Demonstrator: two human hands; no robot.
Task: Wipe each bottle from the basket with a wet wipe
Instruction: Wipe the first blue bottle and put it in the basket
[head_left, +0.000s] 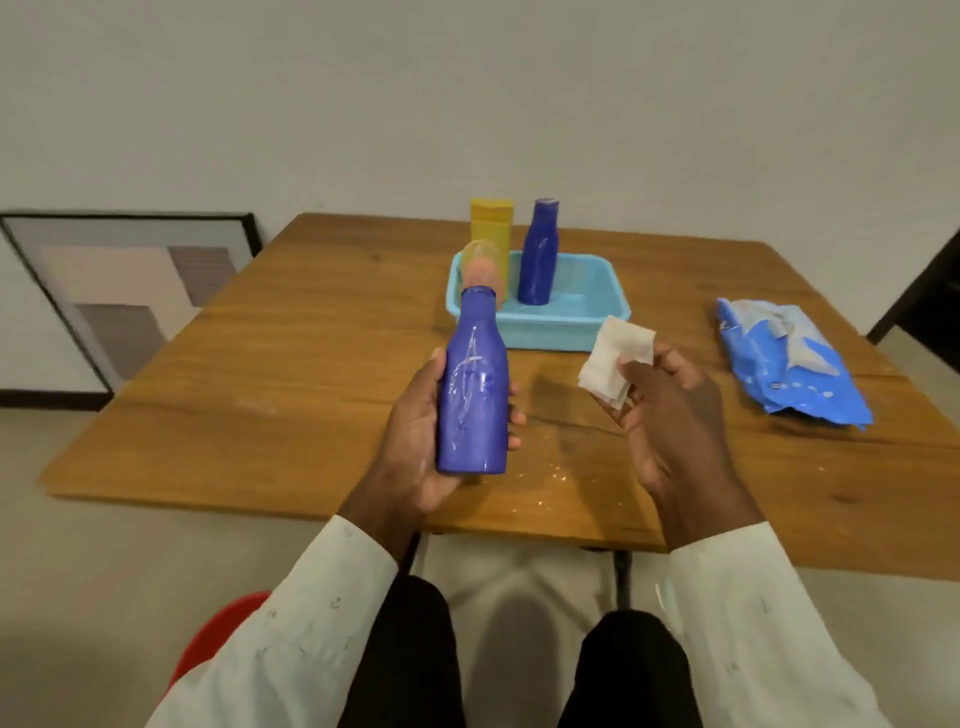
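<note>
Wooden table (311, 364), pale wall (467, 93), framed picture (130, 291) leaning.

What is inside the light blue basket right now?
In the basket a dark blue bottle stands upright, and a yellowish-pink bottle sits at its left end, partly hidden by the blue bottle in the left hand. The yellow bottle looks behind the basket.
</note>
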